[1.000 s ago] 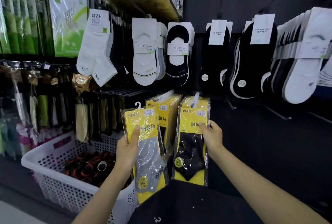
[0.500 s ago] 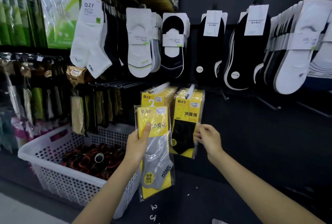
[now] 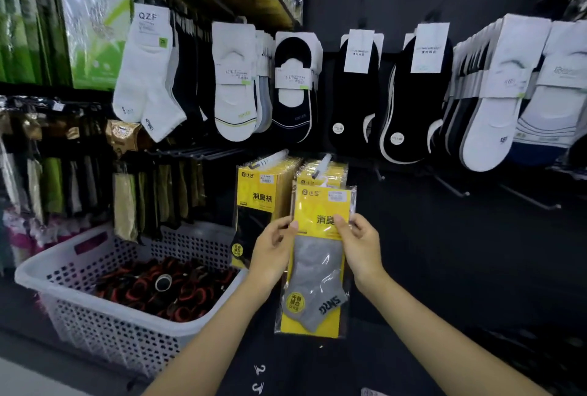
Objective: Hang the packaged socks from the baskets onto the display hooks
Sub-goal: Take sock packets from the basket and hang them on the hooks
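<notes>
Both hands hold one yellow pack with a grey sock upright in front of the display wall. My left hand pinches its left edge and my right hand pinches its right edge near the top. The pack's top sits just below the right hook, which carries a stack of yellow packs. Left of it, another hook holds yellow packs with black socks.
A white perforated basket with red and black rolled items stands at lower left. White and black socks hang in a row above. Bare hooks stick out at right over a dark panel. Green packs hang at far left.
My left hand carried the grey sock pack to the right, in front of the right hook's stack. My right hand let go of the hanging black sock pack and took the grey pack's right edge.
</notes>
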`<state>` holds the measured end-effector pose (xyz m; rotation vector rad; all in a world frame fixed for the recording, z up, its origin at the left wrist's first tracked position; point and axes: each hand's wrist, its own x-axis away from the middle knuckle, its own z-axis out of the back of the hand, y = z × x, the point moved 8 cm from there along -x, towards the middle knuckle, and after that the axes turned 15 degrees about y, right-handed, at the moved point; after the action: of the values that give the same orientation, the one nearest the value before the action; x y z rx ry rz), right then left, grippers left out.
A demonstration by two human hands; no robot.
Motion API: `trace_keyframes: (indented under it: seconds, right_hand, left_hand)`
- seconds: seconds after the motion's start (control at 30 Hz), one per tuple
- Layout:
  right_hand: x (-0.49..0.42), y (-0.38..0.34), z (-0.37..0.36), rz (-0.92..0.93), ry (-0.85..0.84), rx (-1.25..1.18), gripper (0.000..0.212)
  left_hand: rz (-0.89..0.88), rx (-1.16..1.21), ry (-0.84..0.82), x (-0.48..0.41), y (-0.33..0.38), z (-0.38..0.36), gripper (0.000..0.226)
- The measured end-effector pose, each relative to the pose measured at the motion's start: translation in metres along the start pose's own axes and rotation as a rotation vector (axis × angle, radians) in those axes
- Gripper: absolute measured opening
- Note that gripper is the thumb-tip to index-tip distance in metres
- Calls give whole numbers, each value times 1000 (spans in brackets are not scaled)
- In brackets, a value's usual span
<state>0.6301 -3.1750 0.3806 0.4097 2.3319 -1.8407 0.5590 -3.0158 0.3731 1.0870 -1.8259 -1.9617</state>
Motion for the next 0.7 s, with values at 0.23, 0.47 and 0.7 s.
trace_keyframes:
  seconds: [0.23, 0.47, 0.7]
  right_hand:
    - [-22, 0, -13, 85, 24, 129, 40]
    - [-41, 25, -19, -41, 125, 174, 21]
    - [-38, 81, 12, -208, 127, 256, 17]
  left_hand:
    - [8, -13, -21, -6, -11, 0, 37]
    - [19, -96, -11, -30, -26, -13, 47]
    - [98, -152, -20, -30, -61, -23, 50]
